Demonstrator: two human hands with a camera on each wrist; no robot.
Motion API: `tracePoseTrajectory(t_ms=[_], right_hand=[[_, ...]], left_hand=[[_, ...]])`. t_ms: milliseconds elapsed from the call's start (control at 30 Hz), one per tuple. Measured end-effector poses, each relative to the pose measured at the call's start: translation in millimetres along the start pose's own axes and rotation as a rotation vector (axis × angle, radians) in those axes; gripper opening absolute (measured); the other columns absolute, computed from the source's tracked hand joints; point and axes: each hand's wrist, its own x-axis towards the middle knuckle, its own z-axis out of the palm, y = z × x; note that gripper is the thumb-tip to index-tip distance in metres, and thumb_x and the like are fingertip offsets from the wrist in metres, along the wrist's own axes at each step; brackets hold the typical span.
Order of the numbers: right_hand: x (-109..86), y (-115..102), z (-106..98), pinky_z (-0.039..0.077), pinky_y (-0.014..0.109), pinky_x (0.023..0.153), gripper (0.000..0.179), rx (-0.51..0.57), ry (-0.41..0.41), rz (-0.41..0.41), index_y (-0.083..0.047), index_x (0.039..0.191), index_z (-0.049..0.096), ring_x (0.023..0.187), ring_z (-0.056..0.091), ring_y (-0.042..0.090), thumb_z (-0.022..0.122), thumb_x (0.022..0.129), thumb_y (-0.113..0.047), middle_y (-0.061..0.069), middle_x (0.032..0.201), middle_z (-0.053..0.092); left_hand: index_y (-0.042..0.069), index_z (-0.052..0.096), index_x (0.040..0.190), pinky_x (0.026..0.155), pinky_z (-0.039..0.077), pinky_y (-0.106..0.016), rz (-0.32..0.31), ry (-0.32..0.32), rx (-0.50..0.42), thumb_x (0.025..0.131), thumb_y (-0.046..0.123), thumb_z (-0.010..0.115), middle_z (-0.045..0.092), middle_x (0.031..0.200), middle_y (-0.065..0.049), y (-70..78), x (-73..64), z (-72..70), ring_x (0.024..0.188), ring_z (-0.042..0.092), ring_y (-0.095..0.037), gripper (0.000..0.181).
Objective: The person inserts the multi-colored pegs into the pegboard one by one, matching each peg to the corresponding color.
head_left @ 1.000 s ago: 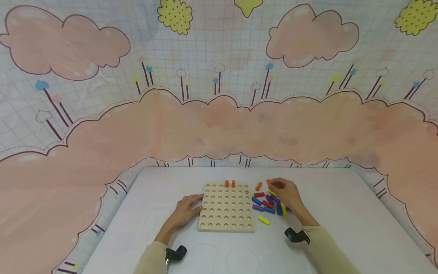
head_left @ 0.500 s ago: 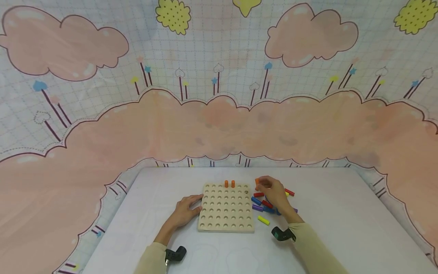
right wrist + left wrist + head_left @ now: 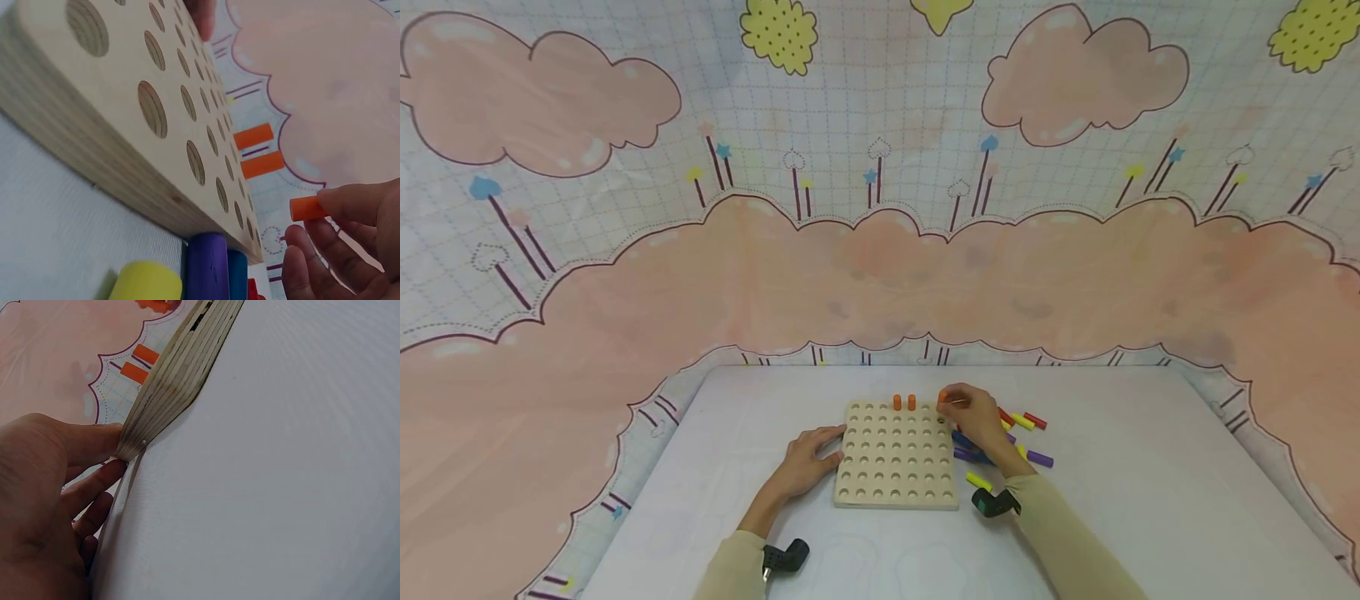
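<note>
A square wooden pegboard (image 3: pixel 903 467) with rows of round holes lies on the table. Two orange pegs (image 3: pixel 912 402) stand upright side by side in its far row. My right hand (image 3: pixel 973 417) pinches another orange peg (image 3: pixel 305 209) between thumb and fingertips, held upright by the board's far right corner. In the right wrist view a gap shows between that peg and the board. My left hand (image 3: pixel 805 460) rests against the board's left edge; thumb and forefinger touch its side in the left wrist view (image 3: pixel 37 494).
Loose pegs lie right of the board, partly hidden under my right hand: a yellow peg (image 3: pixel 978 481), a purple peg (image 3: pixel 1040 459), a red peg (image 3: pixel 1035 421) and several others. Some lie close against the board's right side. A patterned cloth (image 3: pixel 880 283) hangs behind the white table (image 3: pixel 1150 500).
My right hand has moved left with the orange peg, from above the loose pegs to the board's far right corner. The left hand and the board have stayed put.
</note>
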Motion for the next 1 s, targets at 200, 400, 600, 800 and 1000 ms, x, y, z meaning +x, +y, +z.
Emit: tracePoseTrajectory(t_ms=[200,400,600,800,1000], right_hand=[[6.6,-4.1,10.8,0.056,0.033,0.078,0.02,-0.046,0.005,-0.039,-0.009,0.104,0.072,0.088,0.065,0.019,0.076,0.086,-0.016,0.008,0.1,0.073],[12.4,-2.8,19.5,0.055,0.036,0.079,0.017,-0.085,0.006,-0.069,-0.01,0.101,0.072,0.087,0.065,0.019,0.076,0.085,-0.015,0.007,0.098,0.073],[16.4,1.3,22.8,0.054,0.034,0.078,0.016,-0.098,0.003,-0.071,-0.01,0.099,0.073,0.087,0.065,0.019,0.078,0.084,-0.014,0.006,0.096,0.074],[21.6,2.3,24.7,0.054,0.032,0.073,0.017,-0.123,-0.01,-0.074,-0.01,0.1,0.074,0.084,0.065,0.018,0.077,0.084,-0.014,0.006,0.093,0.074],[22.7,1.8,25.0,0.054,0.03,0.072,0.015,-0.127,-0.03,-0.051,-0.01,0.098,0.074,0.083,0.064,0.018,0.077,0.084,-0.013,0.006,0.093,0.074]], left_hand=[[0.018,0.058,0.138,0.114,0.019,-0.054,-0.002,0.0,0.005,0.094,0.022,0.065,0.057,0.141,-0.005,0.9,-1.2,-0.9,0.136,0.041,-0.032,0.044],[0.017,0.058,0.138,0.114,0.018,-0.055,0.006,-0.001,-0.007,0.094,0.021,0.065,0.057,0.141,-0.006,2.5,-1.3,-1.0,0.136,0.041,-0.033,0.044],[0.017,0.058,0.138,0.114,0.019,-0.055,0.003,-0.007,-0.002,0.094,0.022,0.065,0.057,0.142,-0.006,1.8,-0.8,-0.3,0.136,0.041,-0.032,0.045],[0.017,0.058,0.138,0.115,0.017,-0.056,-0.004,-0.006,-0.001,0.094,0.02,0.065,0.057,0.142,-0.006,2.2,-0.3,-1.9,0.136,0.041,-0.033,0.046],[0.016,0.058,0.138,0.114,0.018,-0.057,0.001,-0.007,-0.001,0.093,0.019,0.066,0.057,0.142,-0.007,2.5,-0.5,-3.0,0.136,0.041,-0.034,0.046]])
